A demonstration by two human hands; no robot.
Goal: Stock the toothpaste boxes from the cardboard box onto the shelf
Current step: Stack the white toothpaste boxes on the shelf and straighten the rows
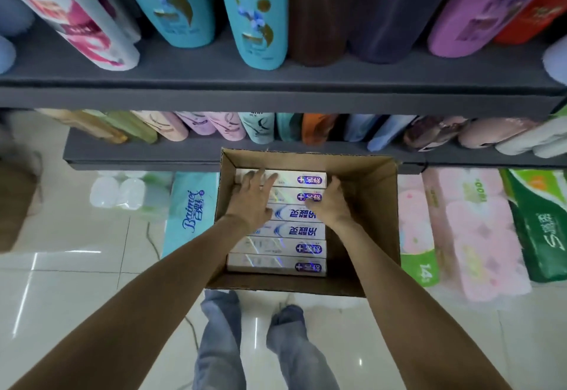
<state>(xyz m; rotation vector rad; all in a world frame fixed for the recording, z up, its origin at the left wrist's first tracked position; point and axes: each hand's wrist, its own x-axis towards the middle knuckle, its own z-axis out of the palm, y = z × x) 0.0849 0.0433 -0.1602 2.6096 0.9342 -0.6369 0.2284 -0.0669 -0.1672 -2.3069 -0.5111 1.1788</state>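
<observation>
An open cardboard box stands on the floor below the shelves, with several toothpaste boxes lying flat in a row along its left side. Both my hands are inside it. My left hand lies with fingers spread over the left ends of the two farthest toothpaste boxes. My right hand curls around their right ends, thumb on top near the purple logo. Whether the boxes are lifted off the stack I cannot tell. The grey shelf runs across above.
Shampoo bottles fill the upper shelf and smaller bottles the lower shelf. Tissue packs and toilet-paper packs lie on the floor either side of the box. My legs stand on glossy tiles.
</observation>
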